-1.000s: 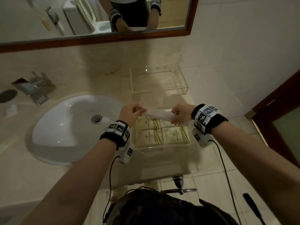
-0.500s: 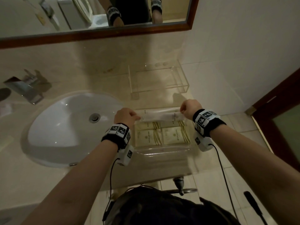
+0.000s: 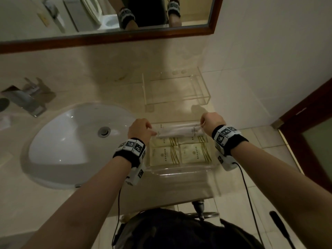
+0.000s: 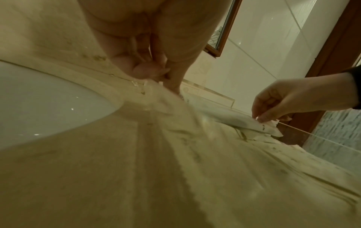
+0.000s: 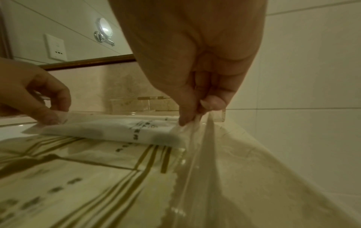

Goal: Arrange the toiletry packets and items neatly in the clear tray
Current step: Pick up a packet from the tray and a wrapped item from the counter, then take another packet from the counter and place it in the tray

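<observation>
A long white packet (image 3: 177, 131) is held stretched across the far end of the tray (image 3: 179, 170), low over the cream packets (image 3: 177, 152) already laid flat there in rows. In the right wrist view its near edge overlaps the back row; whether it rests on them or hangs just above can't be told. Its left end is pinched by the left hand (image 3: 140, 129), thumb & fingertips curled on the edge; its right end is pinched by the right hand (image 3: 212, 122), at the thin clear seal next to the tray's right wall.

Risks, as judged: if one end is let go first, the packet could swing askew & finish crooked. If it is pressed down while dragged, the cream packets underneath could be shifted out of line. The right end sits v. close to the wall, so it may catch or ride up there.

Looks: white, soft & slightly translucent wrapper, dark print near each end, serrated end seals. Cream packets are square w/ gold stripes.

The tray sits on the counter (image 3: 190, 187) just right of the sink (image 3: 71, 141); a second clear holder (image 3: 204, 99) stands behind it, apart.
</observation>
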Available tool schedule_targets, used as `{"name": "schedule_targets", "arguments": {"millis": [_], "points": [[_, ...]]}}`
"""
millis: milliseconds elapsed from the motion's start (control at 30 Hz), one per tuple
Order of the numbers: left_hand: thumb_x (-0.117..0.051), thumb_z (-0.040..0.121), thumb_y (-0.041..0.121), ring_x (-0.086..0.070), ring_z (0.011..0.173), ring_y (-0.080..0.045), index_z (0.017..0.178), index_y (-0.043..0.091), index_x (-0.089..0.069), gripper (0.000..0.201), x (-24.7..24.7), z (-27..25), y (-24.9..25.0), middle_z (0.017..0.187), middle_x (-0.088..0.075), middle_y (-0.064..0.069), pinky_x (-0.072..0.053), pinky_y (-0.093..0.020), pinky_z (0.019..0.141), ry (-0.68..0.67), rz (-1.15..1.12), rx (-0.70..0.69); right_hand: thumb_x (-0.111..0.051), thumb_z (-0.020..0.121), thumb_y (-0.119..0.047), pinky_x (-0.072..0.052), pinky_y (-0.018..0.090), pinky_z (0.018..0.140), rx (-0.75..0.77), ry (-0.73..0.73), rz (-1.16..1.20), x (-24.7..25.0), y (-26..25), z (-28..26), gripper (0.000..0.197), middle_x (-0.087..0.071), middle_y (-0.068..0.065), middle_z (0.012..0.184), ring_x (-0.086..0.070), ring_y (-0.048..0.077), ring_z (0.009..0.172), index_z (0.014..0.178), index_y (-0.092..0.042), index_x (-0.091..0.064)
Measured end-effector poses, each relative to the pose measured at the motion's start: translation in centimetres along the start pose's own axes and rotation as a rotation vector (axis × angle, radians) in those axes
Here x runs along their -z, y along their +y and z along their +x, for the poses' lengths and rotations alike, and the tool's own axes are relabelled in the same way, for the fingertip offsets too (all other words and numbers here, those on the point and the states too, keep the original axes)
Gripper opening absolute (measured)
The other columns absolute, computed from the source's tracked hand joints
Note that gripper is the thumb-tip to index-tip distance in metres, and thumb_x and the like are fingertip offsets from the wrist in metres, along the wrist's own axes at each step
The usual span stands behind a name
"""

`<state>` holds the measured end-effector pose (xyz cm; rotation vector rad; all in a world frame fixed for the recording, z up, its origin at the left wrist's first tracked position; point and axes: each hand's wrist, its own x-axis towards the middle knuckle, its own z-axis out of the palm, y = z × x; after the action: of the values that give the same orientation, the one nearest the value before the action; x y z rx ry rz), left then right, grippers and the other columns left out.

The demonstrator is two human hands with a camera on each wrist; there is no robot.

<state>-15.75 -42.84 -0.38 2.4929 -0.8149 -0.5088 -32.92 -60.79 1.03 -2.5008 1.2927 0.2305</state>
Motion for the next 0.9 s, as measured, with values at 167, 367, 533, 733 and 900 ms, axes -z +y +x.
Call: {"name": "schedule_targets", "arguments": {"millis": [167,367,533,733,900], "points": [[-0.078,0.073,0.027,-0.065,0.091,-0.022,0.086,0.011,-0.072,0.021,0.1,0.1,-0.2,0.096,-0.071,-0.005,-0.051,-0.029,0.08,-0.021,-0.013,0.011,-0.05,0.091,-0.005,-0.05,0.033,0.083,0.002,0.004,-0.017,0.0,-0.2,0.0,0.023,-0.065,0.016,0.112,-0.062,0.033,0.103,0.106,-0.009,-0.067],[-0.083,0.069,0.029,-0.064,0.098,-0.022,0.102,0.011,-0.069,0.04,0.7,0.2,-0.4,0.107,-0.068,-0.005,-0.052,-0.03,0.086,-0.005,-0.069,0.022,-0.049,0.09,-0.001,-0.048,0.036,0.088,-0.001,0.063,0.021,0.7,-0.7,-0.2,0.023,-0.058,0.014,0.115,-0.059,0.033,0.105,0.103,-0.008,-0.067],[-0.083,0.069,0.031,-0.066,0.095,-0.024,0.102,0.011,-0.067,0.042,2.3,0.7,-1.0,0.107,-0.067,-0.006,-0.057,-0.039,0.086,0.034,-0.207,0.063,-0.052,0.091,-0.007,-0.05,0.033,0.086,0.053,0.082,0.107,2.0,-3.1,-0.1,0.02,-0.068,0.012,0.112,-0.062,0.031,0.104,0.101,-0.011,-0.069],[-0.064,0.087,0.03,-0.069,0.086,-0.029,0.093,0.009,-0.069,0.023,5.4,1.1,-4.0,0.095,-0.072,-0.01,-0.057,-0.041,0.082,0.086,-0.187,0.065,-0.053,0.094,-0.022,-0.041,0.025,0.073,0.228,0.074,0.201,2.4,-10.9,-0.5,0.022,-0.07,0.011,0.104,-0.063,0.027,0.099,0.102,-0.008,-0.069],[-0.056,0.09,0.027,-0.067,0.089,-0.029,0.095,0.01,-0.07,0.022,8.9,0.5,-9.3,0.097,-0.072,-0.01,-0.055,-0.04,0.086,0.137,-0.144,0.141,-0.054,0.093,-0.02,-0.049,0.03,0.079,0.36,-0.032,0.233,1.3,-19.7,-1.3,0.021,-0.071,0.008,0.101,-0.064,0.025,0.096,0.1,-0.009,-0.071]]}}
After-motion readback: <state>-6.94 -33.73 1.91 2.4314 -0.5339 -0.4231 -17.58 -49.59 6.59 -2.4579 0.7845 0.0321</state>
